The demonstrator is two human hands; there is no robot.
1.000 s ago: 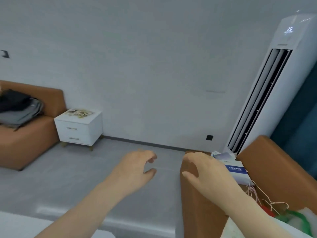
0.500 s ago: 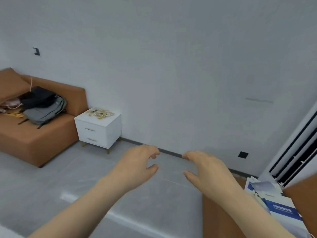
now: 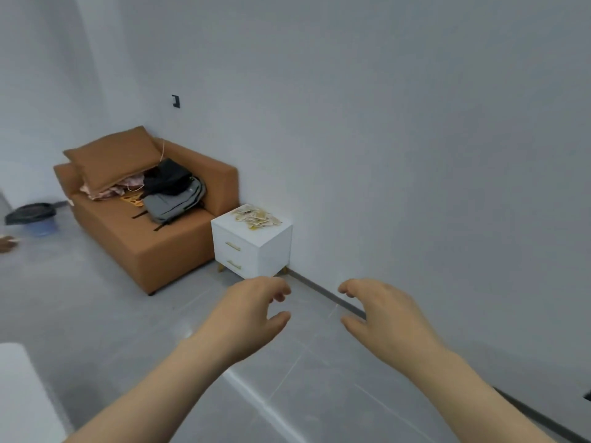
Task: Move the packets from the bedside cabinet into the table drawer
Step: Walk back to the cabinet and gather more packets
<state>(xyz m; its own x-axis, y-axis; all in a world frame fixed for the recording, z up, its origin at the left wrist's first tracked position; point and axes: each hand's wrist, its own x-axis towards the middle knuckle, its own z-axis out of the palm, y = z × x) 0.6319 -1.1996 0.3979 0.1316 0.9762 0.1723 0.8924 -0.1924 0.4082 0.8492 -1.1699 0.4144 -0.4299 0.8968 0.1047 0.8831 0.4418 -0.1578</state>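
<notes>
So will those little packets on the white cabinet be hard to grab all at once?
Probably. The packets look small, flat and thin, so likely light and a bit floppy. They lie in a loose heap on the bedside cabinet, so some may slide or spill from a scoop.

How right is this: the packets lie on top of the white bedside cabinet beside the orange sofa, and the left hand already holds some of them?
One part is wrong. In the head view the left hand holds nothing and hangs in the air, apart from the packets. They do lie on top of the white bedside cabinet beside the orange sofa.
</notes>
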